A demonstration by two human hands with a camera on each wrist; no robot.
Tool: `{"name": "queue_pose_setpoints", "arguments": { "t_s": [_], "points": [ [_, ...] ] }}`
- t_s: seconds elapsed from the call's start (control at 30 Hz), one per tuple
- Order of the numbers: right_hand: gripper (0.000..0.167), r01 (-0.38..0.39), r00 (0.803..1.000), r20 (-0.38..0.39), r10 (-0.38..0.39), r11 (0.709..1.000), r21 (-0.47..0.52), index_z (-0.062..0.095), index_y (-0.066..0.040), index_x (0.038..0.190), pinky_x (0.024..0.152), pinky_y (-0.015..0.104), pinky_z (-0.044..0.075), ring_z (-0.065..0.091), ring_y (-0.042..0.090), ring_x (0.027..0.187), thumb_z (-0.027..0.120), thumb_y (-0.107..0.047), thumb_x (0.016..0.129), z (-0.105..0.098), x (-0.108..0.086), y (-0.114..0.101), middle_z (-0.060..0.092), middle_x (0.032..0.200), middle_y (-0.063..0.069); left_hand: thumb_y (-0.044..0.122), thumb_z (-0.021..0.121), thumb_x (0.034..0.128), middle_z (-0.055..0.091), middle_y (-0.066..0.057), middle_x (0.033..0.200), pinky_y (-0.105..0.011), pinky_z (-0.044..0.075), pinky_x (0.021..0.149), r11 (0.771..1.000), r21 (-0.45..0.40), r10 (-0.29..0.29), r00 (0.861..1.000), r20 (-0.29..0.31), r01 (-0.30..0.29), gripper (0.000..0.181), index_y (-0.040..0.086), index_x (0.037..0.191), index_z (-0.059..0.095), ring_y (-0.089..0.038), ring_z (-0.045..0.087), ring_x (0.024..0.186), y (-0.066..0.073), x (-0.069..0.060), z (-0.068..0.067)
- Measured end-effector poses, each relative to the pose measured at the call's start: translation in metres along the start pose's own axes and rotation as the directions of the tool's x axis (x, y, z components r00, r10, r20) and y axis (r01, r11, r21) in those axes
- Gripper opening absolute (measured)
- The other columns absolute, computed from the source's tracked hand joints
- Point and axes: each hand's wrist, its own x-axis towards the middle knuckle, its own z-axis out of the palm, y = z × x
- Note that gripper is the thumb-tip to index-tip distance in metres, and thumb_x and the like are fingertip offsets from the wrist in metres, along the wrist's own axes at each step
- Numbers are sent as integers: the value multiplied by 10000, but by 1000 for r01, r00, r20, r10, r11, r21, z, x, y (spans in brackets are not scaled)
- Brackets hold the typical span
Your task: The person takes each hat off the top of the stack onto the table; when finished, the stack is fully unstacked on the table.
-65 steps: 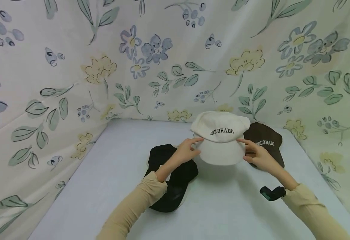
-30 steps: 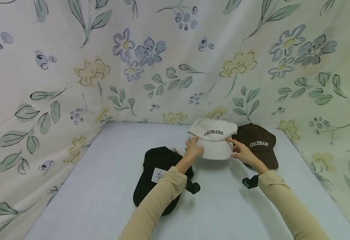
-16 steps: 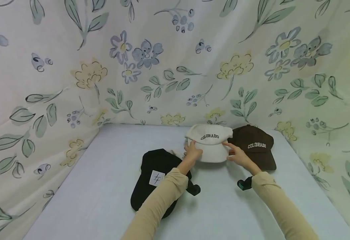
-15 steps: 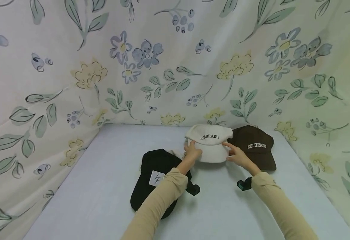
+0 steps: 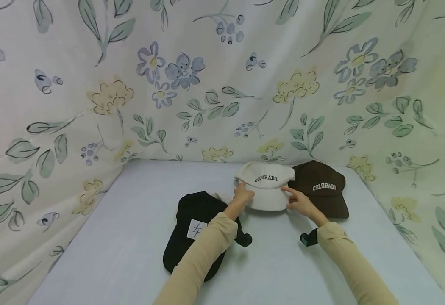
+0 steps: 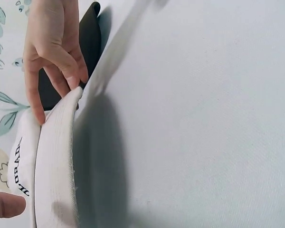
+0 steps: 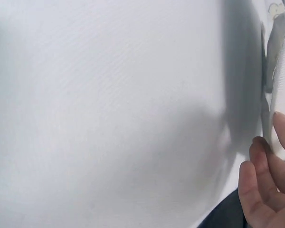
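Observation:
A white cap (image 5: pixel 266 198) with "COLORADO" on its front faces me near the back of the table. My left hand (image 5: pixel 241 197) holds the left side of its brim, and my right hand (image 5: pixel 302 204) pinches the right side. In the left wrist view the right hand (image 6: pixel 54 52) has its fingers at the edge of the white brim (image 6: pixel 57 156). The right wrist view shows the left hand (image 7: pixel 268 185) at the other end. A shadow lies under the brim; whether the crown touches the table cannot be told.
A brown "COLORADO" cap (image 5: pixel 323 197) lies just right of the white one. To the left is a black cap (image 5: pixel 205 207) with a marked white label (image 5: pixel 196 229), partly under my left forearm. A floral cloth (image 5: pixel 222 84) hangs behind the white table (image 5: pixel 276 262).
Both hands have carried the white cap farther back and lower, beside the brown cap. My left forearm has shifted right, uncovering the label on the black cap. Recent motion is slight.

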Motion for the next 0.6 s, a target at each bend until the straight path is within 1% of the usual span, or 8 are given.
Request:
{"name": "queue_pose_setpoints", "arguments": {
  "t_s": [0.13, 0.2, 0.27, 0.33, 0.43, 0.5, 0.57, 0.6],
  "points": [
    [594, -5, 1000, -27, 4, 999, -39, 394, 40, 1273, 760, 481, 424, 471, 434, 1011, 592, 116, 717, 3, 0, 2, 384, 1232, 333, 136, 584, 767, 348, -226, 1223, -549, 304, 823, 1000, 18, -17, 999, -38, 18, 560, 153, 1295, 400, -427, 388, 1053, -13, 15, 18],
    [592, -18, 999, -35, 16, 998, -63, 397, 41, 1266, 749, 474, 425, 483, 417, 983, 597, 111, 713, 5, 0, 0, 417, 1192, 335, 139, 587, 767, 344, -200, 1248, -561, 285, 842, 998, 4, -56, 998, -23, 56, 577, 174, 1308, 389, -413, 381, 1074, -18, 21, 23],
    [585, -37, 998, -46, 34, 997, -75, 406, 37, 1262, 763, 484, 422, 479, 424, 997, 598, 108, 713, 6, 0, -2, 427, 1180, 338, 133, 583, 760, 365, -194, 1223, -538, 313, 818, 999, 7, -52, 998, -37, 52, 567, 160, 1296, 401, -403, 398, 1049, -23, 29, 29],
    [582, -53, 998, -47, 50, 996, -74, 402, 41, 1265, 778, 495, 416, 472, 434, 1010, 597, 101, 719, 7, -1, -5, 430, 1169, 347, 137, 597, 765, 363, -191, 1240, -513, 338, 818, 999, 7, -49, 999, -18, 49, 577, 167, 1305, 397, -390, 396, 1066, -27, 34, 31],
    [570, -63, 997, -51, 58, 994, -84, 391, 50, 1271, 787, 504, 414, 458, 448, 1035, 594, 89, 740, 6, -1, -6, 436, 1157, 357, 131, 597, 775, 360, -213, 1251, -463, 373, 808, 1000, 6, -4, 1000, -1, 4, 571, 131, 1309, 395, -376, 379, 1098, -31, 39, 32],
    [569, -67, 996, -58, 62, 994, -85, 392, 50, 1272, 778, 497, 421, 466, 441, 1024, 599, 85, 744, 5, -1, -5, 460, 1125, 355, 136, 597, 787, 357, -202, 1282, -421, 398, 803, 999, -25, 24, 999, 29, -23, 578, 116, 1323, 379, -344, 368, 1134, -36, 46, 34],
    [563, -63, 997, -60, 58, 994, -92, 393, 58, 1265, 764, 488, 430, 476, 436, 1010, 603, 84, 743, 5, -1, -5, 479, 1093, 357, 135, 589, 795, 369, -160, 1300, -397, 410, 795, 997, -70, 36, 998, 58, -32, 575, 104, 1326, 371, -301, 371, 1152, -41, 52, 37],
    [561, -65, 996, -59, 60, 994, -90, 397, 61, 1261, 762, 487, 432, 478, 437, 1007, 605, 85, 740, 5, 0, -5, 480, 1089, 359, 147, 596, 803, 364, -133, 1320, -397, 409, 807, 995, -94, 32, 996, 88, -23, 591, 117, 1341, 352, -280, 369, 1165, -43, 55, 37]
  ]
}}
